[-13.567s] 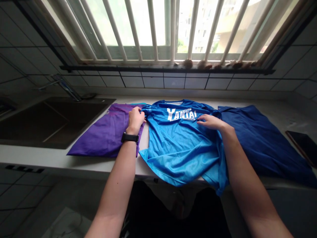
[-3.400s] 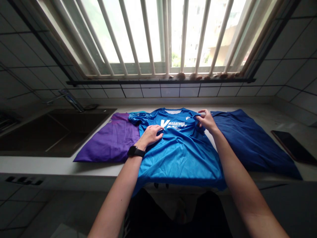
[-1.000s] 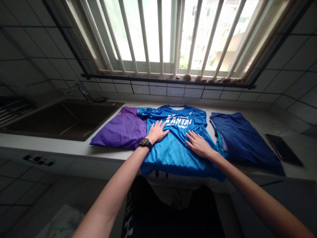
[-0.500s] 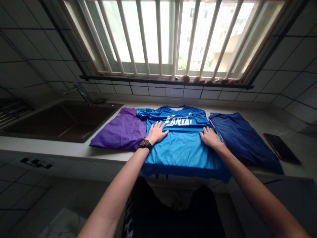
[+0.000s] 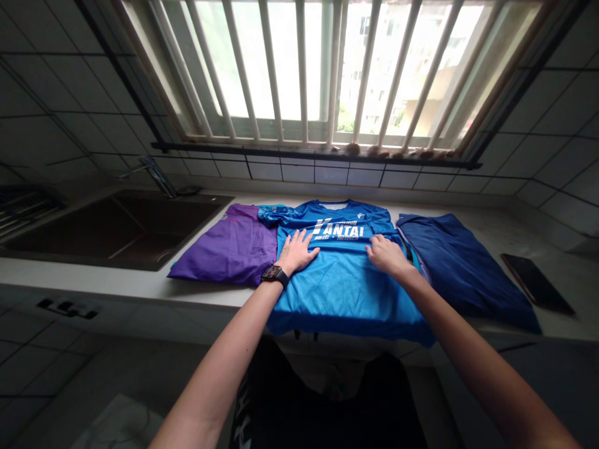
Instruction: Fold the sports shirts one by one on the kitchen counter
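Note:
A bright blue jersey (image 5: pixel 341 287) with white "YANTAI" lettering lies flat on the white countertop (image 5: pixel 140 294), its lower edge hanging over the front edge. My left hand (image 5: pixel 297 252) rests palm down on its chest, fingers spread, holding nothing; a black smartwatch (image 5: pixel 275 275) sits on that wrist. My right hand (image 5: pixel 386 254) lies on the jersey's right side, fingers curled at a horizontal crease below the lettering. Whether they pinch the cloth is hard to see. A folded purple shirt (image 5: pixel 229 248) lies to the left of the jersey, and a folded navy shirt (image 5: pixel 461 268) lies to the right.
A dark phone or tablet (image 5: pixel 536 284) lies on the counter at the far right. A dark sink (image 5: pixel 112 229) with a metal faucet (image 5: pixel 156 176) is set into the counter at left. A barred window (image 5: pixel 299 75) and tiled wall stand behind the counter.
The jersey has gone from rumpled to smooth, with a crease across the chest. My right hand has moved up and inward, its fingers now curled. The purple and navy shirts stay in place.

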The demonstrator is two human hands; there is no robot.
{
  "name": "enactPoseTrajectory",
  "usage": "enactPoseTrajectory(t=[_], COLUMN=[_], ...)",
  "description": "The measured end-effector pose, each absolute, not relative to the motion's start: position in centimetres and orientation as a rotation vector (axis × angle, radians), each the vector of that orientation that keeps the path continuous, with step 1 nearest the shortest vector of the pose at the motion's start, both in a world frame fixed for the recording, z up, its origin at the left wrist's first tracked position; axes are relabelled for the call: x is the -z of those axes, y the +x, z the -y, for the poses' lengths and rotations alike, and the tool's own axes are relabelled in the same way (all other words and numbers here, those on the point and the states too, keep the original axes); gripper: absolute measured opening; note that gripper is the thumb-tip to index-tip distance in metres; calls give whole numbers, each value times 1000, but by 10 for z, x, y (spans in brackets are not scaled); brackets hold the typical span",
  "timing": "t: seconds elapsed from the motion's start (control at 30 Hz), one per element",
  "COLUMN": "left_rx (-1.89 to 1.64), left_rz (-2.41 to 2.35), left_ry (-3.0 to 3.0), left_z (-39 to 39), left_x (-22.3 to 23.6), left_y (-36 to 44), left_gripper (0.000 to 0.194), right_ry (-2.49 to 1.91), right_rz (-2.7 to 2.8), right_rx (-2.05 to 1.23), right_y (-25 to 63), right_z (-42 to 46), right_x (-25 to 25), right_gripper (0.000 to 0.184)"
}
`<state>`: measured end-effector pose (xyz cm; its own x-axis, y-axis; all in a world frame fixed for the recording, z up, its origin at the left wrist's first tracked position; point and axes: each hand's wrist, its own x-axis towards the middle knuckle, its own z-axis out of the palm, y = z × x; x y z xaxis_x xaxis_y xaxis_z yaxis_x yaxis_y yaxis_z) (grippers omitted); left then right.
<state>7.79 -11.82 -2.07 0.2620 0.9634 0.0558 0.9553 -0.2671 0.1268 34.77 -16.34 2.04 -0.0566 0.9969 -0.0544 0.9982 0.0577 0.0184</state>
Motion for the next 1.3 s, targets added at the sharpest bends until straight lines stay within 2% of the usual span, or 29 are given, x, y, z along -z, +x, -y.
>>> enactPoseTrajectory(t=[0.13,0.33,0.47,0.63,0.77,0.9,1.03,1.13,1.23,1.3], left_rx=[-207,-284,-309,-373,-643,-667,-658,-700,-826,-965], left_rz=[-1851,-1861,-1871,-1938,-2279,-2418,-2352,-2244,-2186,-2160], left_ry=[2446,2452,2477,2518,2133,1687,1602,1596,1619,1674], left_z=[120,120,126,137,104,51,24,16,10,8], left_x=[20,21,22,12,-15,-40,-42,-37,-35,-37], left_y=[77,75,77,82,53,-5,-43,-47,-37,-24], left_gripper=[70,68,65,53,46,42,32,33,19,29], right_ry=[1926,2065,1879,1894,1956,2008,1994,1970,1954,1957], right_rz=[-2444,-2559,-2767,-2841,-2939,-2956,-2956,-2963,-2971,-2961], right_rx=[113,-74,124,294,326,295,326,341,338,335], right_y=[334,310,299,304,310,310,309,308,308,308], right_z=[152,130,118,112,105,100,101,101,100,100], right_x=[-13,-8,8,25,23,21,22,23,25,25], right_gripper=[55,46,49,48,46,45,43,42,43,42])
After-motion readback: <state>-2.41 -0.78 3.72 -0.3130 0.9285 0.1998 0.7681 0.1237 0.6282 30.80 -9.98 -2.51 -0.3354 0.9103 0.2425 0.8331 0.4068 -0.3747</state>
